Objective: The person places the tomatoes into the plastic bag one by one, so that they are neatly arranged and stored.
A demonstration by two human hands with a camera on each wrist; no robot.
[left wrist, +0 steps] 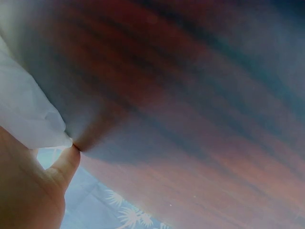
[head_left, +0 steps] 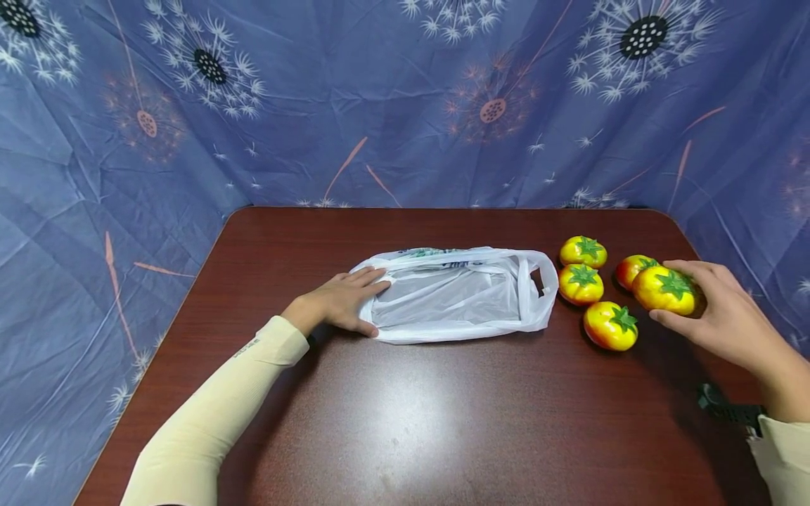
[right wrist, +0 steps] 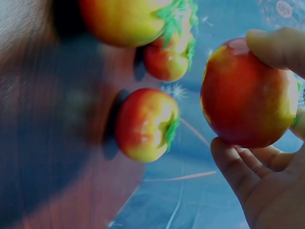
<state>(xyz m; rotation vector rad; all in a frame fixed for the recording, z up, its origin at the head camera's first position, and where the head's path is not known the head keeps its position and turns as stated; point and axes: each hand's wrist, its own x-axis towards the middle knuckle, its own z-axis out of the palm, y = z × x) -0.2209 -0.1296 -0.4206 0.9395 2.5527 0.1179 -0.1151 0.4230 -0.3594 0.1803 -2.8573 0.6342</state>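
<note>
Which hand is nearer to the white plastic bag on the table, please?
Left: the left hand touches the left end of the bag. The right hand is apart from it, off to the right, holding a round red-and-yellow fruit.

"How does the left hand (head_left: 348, 301) lie?"
"Palm down, fingers (head_left: 368, 276) spread, its sleeved forearm (head_left: 205, 422) reaching in from the lower left."
"And the right hand (head_left: 728, 313)?"
"Gripping, thumb (head_left: 674, 322) opposite curved fingers, wrist (head_left: 785, 383) near the right edge."

A blue dandelion-print cloth (head_left: 380, 91) hangs behind a glossy reddish-brown table (head_left: 519, 414).
</note>
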